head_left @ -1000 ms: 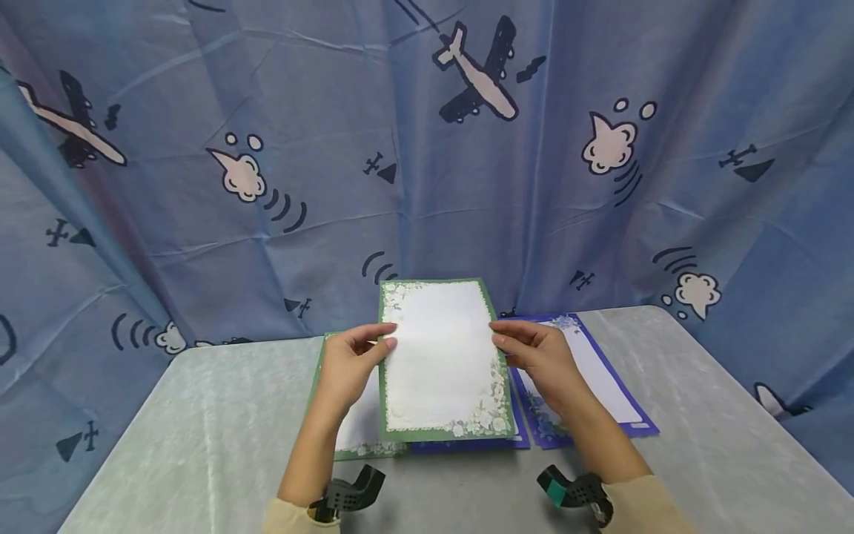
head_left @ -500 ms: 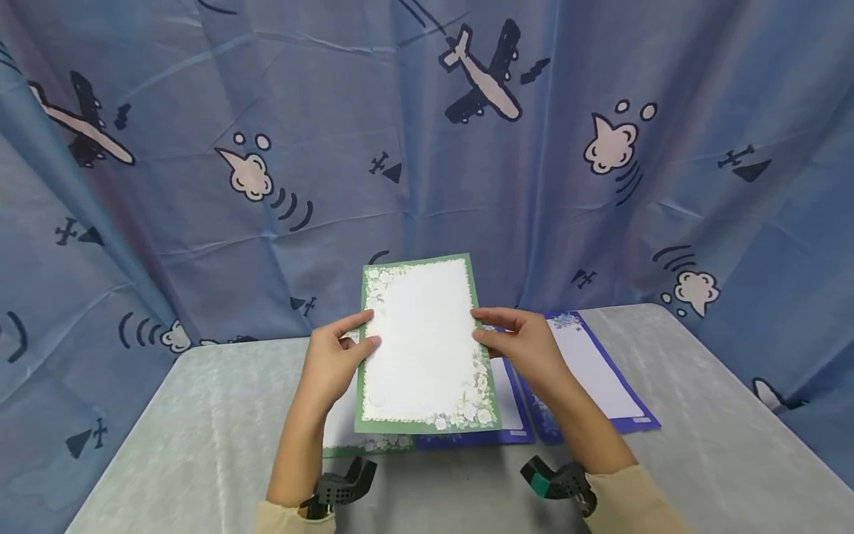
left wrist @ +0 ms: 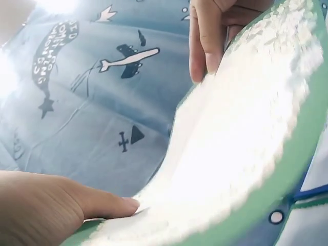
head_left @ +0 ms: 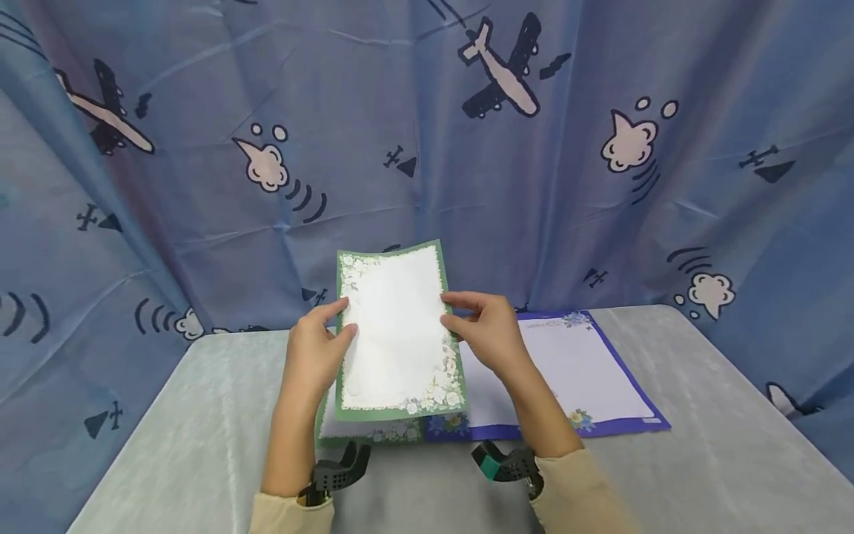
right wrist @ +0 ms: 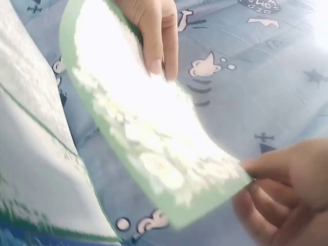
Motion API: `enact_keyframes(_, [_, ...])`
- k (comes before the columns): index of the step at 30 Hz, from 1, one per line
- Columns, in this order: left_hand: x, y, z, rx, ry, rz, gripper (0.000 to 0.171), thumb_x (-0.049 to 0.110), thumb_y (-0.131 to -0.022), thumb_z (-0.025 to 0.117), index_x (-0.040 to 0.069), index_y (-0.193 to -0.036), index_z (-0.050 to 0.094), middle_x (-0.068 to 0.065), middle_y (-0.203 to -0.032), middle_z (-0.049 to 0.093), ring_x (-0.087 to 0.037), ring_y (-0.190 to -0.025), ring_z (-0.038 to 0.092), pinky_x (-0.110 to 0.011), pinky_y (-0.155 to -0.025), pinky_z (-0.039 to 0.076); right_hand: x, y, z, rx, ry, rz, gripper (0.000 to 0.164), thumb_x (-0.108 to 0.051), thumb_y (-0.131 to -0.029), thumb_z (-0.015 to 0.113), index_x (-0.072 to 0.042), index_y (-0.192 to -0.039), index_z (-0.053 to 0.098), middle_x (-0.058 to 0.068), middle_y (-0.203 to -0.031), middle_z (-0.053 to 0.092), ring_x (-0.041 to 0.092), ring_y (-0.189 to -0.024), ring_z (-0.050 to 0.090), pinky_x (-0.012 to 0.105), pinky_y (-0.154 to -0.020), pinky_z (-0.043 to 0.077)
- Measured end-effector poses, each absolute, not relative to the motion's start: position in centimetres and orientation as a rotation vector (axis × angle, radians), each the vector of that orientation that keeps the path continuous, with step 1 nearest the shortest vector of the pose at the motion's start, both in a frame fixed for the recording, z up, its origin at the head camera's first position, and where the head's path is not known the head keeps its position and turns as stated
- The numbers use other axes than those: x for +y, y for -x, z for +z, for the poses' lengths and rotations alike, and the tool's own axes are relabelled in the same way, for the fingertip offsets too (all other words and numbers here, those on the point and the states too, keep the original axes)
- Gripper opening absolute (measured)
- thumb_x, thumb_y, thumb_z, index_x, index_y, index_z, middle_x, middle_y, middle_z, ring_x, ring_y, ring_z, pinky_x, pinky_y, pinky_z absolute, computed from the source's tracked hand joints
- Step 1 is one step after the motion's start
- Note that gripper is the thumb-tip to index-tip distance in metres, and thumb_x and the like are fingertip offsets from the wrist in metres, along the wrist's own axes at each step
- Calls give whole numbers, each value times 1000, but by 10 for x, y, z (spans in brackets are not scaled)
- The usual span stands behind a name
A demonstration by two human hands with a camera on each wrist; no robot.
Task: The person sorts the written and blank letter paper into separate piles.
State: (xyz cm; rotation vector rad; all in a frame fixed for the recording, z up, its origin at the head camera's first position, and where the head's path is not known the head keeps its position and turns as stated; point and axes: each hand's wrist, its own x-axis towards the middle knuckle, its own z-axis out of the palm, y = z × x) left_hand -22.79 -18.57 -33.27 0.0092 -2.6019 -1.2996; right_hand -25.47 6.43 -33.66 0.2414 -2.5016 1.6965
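A sheet of stationery paper (head_left: 396, 330) with a green border and pale flowers is held up above the table, slightly bowed. My left hand (head_left: 316, 348) pinches its left edge, thumb on the front face. On the opposite edge, my right hand (head_left: 487, 330) pinches the paper between thumb and fingers. In the left wrist view, my left thumb (left wrist: 113, 204) presses on the sheet. The right wrist view has my right hand (right wrist: 287, 189) gripping near a corner. Beneath lies another green-bordered sheet (head_left: 373, 432), mostly hidden by the raised one.
Purple-bordered paper (head_left: 580, 363) with blue flowers lies on the table to the right, partly covered by my right forearm. The grey table (head_left: 220, 415) reaches back to a blue curtain (head_left: 373, 111) printed with airplanes.
Both hands have carried the green-bordered sheet leftward and a little upward, with its top tilting. More of the purple-bordered paper shows now. The grip looks unchanged.
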Motion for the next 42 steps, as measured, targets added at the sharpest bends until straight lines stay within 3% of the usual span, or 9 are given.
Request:
enact_keyframes(4, [-196, 228, -330, -2602, -45, -1227, 47, 17, -99, 64, 15, -145, 57, -14, -151, 52, -12, -45, 35, -28, -44, 36, 51, 259, -337, -2430, -275, 1845, 38, -10, -92, 73, -14, -129, 70, 11, -136, 67, 11, -72, 70, 27, -63, 50])
enact_keyframes(7, [-201, 227, -330, -2577, -70, -1241, 47, 17, -99, 65, 15, -145, 57, -13, -150, 52, -11, -44, 31, -27, -43, 34, 46, 261, -340, -2369, -288, 1934, 40, -9, -91, 74, -12, -130, 69, 12, -137, 66, 8, -71, 68, 29, -75, 58])
enact_keyframes(17, [-198, 231, -333, -2572, -31, -1243, 45, 17, -98, 65, 17, -143, 59, -12, -144, 56, -13, -48, 32, -28, -47, 36, 48, 263, -367, -2318, -191, 1993, 44, -9, -87, 78, -13, -130, 70, 11, -136, 66, 11, -78, 70, 36, -81, 59])
enact_keyframes(23, [-202, 230, -336, -2591, -39, -1253, 46, 18, -99, 64, 18, -145, 57, -12, -146, 54, -13, -45, 31, -29, -45, 37, 42, 265, -372, -2310, -177, 1989, 43, -9, -85, 79, -15, -127, 72, 10, -131, 69, 12, -73, 68, 28, -70, 56])
enact_keyframes(29, [-199, 234, -339, -2639, -22, -1280, 48, 18, -100, 63, 17, -147, 55, -15, -149, 50, -13, -44, 32, -30, -43, 38, 38, 267, -377, -2363, -127, 1885, 41, -10, -85, 80, -15, -125, 73, 8, -130, 70, 12, -67, 62, 26, -54, 41])
enact_keyframes(32, [-200, 237, -343, -2663, -43, -1269, 47, 18, -100, 61, 17, -147, 55, -16, -141, 53, -13, -44, 31, -30, -43, 36, 35, 267, -379, -2384, -116, 1870, 40, -11, -85, 80, -15, -124, 73, 9, -130, 70, 13, -64, 60, 25, -52, 38])
enact_keyframes(35, [-201, 241, -350, -2669, -74, -1261, 46, 19, -100, 61, 17, -146, 55, -16, -108, 60, -13, -45, 30, -30, -44, 36, 32, 269, -383, -2417, -102, 1854, 38, -11, -86, 79, -15, -124, 74, 10, -129, 71, 13, -65, 61, 26, -52, 42])
enact_keyframes(39, [-203, 247, -360, -2673, -103, -1249, 45, 20, -100, 61, 16, -145, 57, -9, -78, 46, -14, -47, 30, -31, -46, 37, 28, 271, -390, -2460, -107, 1850, 34, -10, -91, 74, -12, -124, 73, 12, -129, 71, 13, -70, 67, 36, -67, 58])
enact_keyframes(42, [-204, 252, -368, -2691, -120, -1230, 45, 20, -100, 61, 14, -145, 57, -6, -75, 43, -14, -48, 30, -31, -47, 37, 26, 273, -395, -2470, -112, 1858, 31, -9, -93, 71, -11, -124, 73, 14, -129, 70, 13, -72, 68, 43, -77, 61])
